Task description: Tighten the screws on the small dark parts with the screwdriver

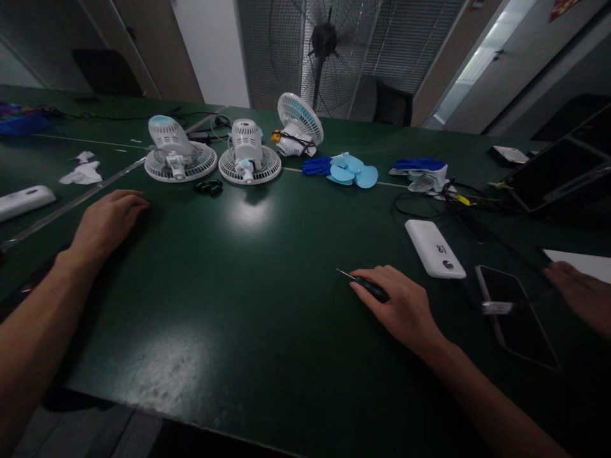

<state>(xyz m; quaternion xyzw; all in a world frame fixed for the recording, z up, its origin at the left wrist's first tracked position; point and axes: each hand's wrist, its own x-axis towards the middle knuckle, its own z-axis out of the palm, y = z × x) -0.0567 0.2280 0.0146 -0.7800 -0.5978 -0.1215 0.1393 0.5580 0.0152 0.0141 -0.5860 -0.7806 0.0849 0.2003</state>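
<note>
The right hand (398, 302) grips a screwdriver (372, 289) by its dark handle, nearer the camera than the light-blue fan blade (353, 172), the thin shaft pointing left and slightly away. The left hand (112, 219) rests on the green counter (248, 280), nearer and far to the left of the fan blade, its fingers loosely curled; whether they close on anything cannot be told. Left of the fan blade, two small white fans (180, 156) (249, 152) stand with their grilles down on the counter, with small dark pieces (209, 187) just in front of and between them. A third fan (298, 124) lies tilted behind and left of the fan blade, a dark cord around its base. One blue glove (316, 166) lies against the fan blade's left side; blue-and-white gloves (422, 173) lie to its right. Nearer than the fan blade and to its right are a white power bank (434, 248), then a dark phone-like device (518, 315) and another person's hand (580, 289), partly blurred.
</note>
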